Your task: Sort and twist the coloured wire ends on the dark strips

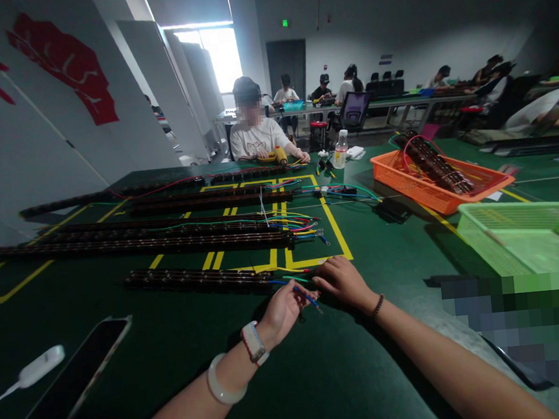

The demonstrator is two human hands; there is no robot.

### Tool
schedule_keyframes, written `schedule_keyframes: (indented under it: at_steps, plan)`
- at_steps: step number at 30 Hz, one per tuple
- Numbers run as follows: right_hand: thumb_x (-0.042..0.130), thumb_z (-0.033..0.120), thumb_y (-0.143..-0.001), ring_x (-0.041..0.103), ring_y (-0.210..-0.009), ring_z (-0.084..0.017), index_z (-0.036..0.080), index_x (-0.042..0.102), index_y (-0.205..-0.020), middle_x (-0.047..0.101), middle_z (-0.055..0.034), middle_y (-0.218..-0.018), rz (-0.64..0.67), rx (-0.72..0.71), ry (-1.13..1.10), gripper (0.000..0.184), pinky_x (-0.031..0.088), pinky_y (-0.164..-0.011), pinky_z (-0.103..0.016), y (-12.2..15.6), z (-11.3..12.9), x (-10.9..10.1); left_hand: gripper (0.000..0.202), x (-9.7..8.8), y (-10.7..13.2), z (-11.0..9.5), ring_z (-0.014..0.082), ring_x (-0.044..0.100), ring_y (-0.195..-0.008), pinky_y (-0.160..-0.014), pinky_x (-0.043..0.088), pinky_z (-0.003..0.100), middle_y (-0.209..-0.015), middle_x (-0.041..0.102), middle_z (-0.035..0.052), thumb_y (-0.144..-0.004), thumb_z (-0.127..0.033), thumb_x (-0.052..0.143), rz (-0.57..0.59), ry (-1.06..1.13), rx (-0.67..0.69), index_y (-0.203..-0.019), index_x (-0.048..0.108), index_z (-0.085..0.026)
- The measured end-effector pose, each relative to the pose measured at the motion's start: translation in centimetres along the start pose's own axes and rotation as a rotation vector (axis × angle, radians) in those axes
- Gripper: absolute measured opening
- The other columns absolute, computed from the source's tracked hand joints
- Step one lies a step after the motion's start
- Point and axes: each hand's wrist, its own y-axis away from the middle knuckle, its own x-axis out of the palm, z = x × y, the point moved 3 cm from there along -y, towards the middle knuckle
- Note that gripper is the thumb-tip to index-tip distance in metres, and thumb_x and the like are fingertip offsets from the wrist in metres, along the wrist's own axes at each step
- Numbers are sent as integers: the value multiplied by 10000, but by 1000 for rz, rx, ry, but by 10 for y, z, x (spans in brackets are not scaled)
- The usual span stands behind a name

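Note:
A long dark wire bundle [192, 279] lies on the green table in front of me, with blue, green and yellow wire ends coming out at its right. My left hand [283, 310], wearing a watch and a pale bangle, is closed with the blue wire [308, 296] between its fingers. A metal terminal is at that wire's tip. Close beside it, my right hand [345, 283] reaches in palm down, fingers bent together near the wire ends. What its fingertips hold is hidden. The green wire [295, 278] runs towards the right fingers.
Several more wire bundles [174, 241] lie beyond. At right are an orange basket [435, 196] holding a bundle and a green basket [487, 237]. A phone [79, 377] and white plug [41, 365] lie left. A co-worker [255, 130] sits opposite, near a bottle [340, 150].

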Motion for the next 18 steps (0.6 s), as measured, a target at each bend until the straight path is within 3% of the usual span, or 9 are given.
schedule_keyframes:
  at_steps: [3, 6, 9, 12, 18]
  plan:
    - [475, 412, -886, 496, -719, -175, 176, 602, -899, 578, -52, -743, -55, -200, -56, 268, 378, -709, -324, 7, 11, -10, 265, -3, 0, 1, 182, 613, -766, -850, 426, 343, -739, 647, 76, -876, -300, 476, -20, -22, -20, -722, 608, -128]
    - [499, 451, -862, 503, -679, -166, 191, 600, -1016, 593, -41, -734, -15, -478, -38, 319, 392, -702, -330, 14, 26, -11, 273, -6, 1, 1, 163, 593, -717, -789, 428, 306, -716, 632, 63, -866, -336, 493, -38, -50, -53, -722, 607, -134]
    - [521, 345, -873, 530, -702, -149, 205, 581, -1078, 625, -36, -797, -10, -620, 11, 255, 411, -717, -311, 16, 35, -7, 278, -7, 1, 2, 144, 568, -660, -747, 427, 289, -683, 612, 43, -862, -356, 495, -44, -48, -65, -712, 595, -144]
    - [484, 197, -891, 530, -712, -145, 186, 574, -1082, 631, -41, -804, -25, -627, 38, 211, 427, -725, -305, 16, 35, -3, 288, -5, 0, 2, 143, 569, -670, -767, 428, 292, -692, 616, 48, -879, -333, 466, -32, -18, -62, -718, 604, -138]
    - [411, 155, -920, 498, -677, -146, 172, 561, -1128, 589, -45, -750, -68, -387, -23, 257, 434, -658, -290, 12, 20, 0, 281, 5, 0, -1, 180, 609, -781, -854, 417, 340, -771, 664, 90, -875, -333, 491, 48, -43, -4, -795, 642, -110]
